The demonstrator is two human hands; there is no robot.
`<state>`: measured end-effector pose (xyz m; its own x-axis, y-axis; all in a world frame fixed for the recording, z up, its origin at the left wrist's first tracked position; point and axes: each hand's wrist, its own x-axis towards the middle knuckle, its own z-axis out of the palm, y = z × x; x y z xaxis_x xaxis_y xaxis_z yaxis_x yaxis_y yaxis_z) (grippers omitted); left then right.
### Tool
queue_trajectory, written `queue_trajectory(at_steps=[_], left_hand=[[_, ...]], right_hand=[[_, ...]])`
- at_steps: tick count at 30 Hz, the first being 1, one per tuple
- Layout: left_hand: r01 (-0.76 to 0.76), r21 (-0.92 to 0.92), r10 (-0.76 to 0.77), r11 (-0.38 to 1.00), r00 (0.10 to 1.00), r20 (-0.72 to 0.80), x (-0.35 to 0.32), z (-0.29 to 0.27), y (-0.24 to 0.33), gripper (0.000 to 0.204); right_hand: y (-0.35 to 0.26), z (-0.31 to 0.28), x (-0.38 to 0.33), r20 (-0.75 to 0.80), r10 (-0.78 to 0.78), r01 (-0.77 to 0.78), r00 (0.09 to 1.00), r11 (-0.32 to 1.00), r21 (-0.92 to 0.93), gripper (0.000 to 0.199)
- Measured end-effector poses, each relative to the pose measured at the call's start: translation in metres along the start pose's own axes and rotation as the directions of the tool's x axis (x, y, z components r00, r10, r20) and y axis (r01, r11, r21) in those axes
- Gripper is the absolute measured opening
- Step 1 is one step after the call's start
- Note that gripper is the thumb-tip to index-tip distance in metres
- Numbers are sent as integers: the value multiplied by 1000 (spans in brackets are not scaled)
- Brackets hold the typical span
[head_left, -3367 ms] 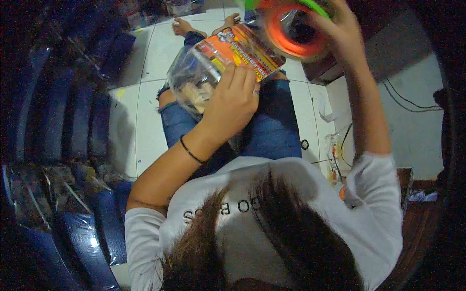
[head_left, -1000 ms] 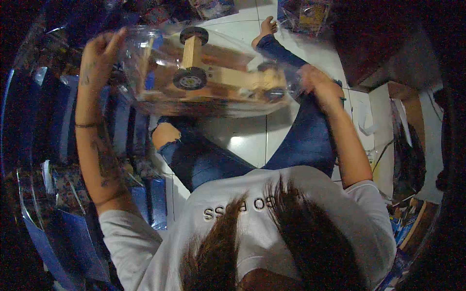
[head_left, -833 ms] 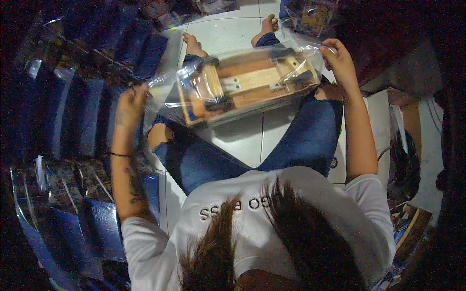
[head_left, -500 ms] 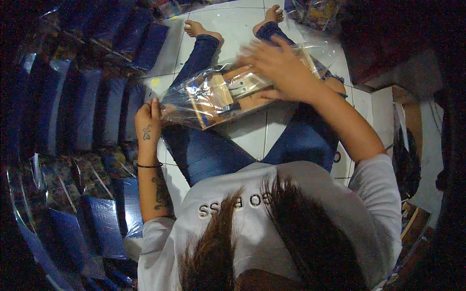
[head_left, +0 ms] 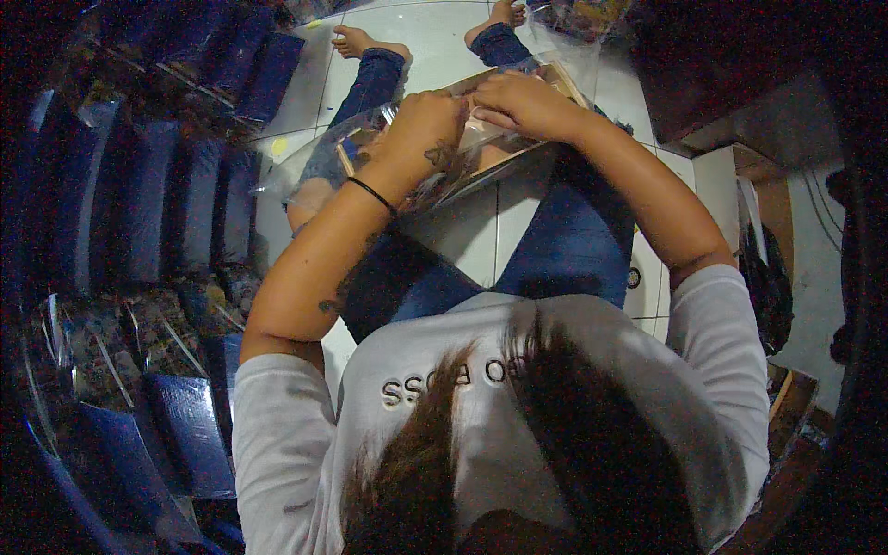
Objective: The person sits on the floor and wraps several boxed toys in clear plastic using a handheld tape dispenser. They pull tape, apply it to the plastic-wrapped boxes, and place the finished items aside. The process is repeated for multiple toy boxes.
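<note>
my left hand point(head_left: 421, 134) and my right hand point(head_left: 527, 106) are close together on top of a wooden thing point(head_left: 504, 155) in a clear bag point(head_left: 442, 188). my fingers are bent, but i can't tell if they pinch the bag. the wooden thing is across my legs point(head_left: 573, 236), over the white floor point(head_left: 462, 254). blue packs point(head_left: 148, 190) are on my left.

Glossy plastic bag point(head_left: 455, 176), wooden toy point(head_left: 498, 155)

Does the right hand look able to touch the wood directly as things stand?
Probably not: the plastic seems to wrap the wood, leaving a clear layer under the right hand.
</note>
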<state>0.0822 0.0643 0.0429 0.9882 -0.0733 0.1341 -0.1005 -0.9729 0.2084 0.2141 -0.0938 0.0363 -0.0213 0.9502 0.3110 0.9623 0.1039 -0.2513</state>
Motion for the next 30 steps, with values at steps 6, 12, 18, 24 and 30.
queue_trajectory(at_steps=[6,12,18,24,30], left_hand=[[45,378,3,925,992,-125,-1,13,27,24],[-11,194,-19,981,988,151,12,6,2,17],[-2,143,-11,990,996,86,10,11,-1,18],[29,86,-37,996,995,90,9,10,-1,20],[68,52,-68,996,998,-1,4,9,5,17]], right_hand=[[22,11,5,76,154,-161,985,982,96,24],[-1,-23,-144,-797,500,-783,340,620,55,63],[35,105,-365,357,879,-727,-316,-466,505,96],[74,115,-334,-106,991,-979,-78,-96,-180,58],[6,-88,-231,-468,882,-876,-44,191,443,47]])
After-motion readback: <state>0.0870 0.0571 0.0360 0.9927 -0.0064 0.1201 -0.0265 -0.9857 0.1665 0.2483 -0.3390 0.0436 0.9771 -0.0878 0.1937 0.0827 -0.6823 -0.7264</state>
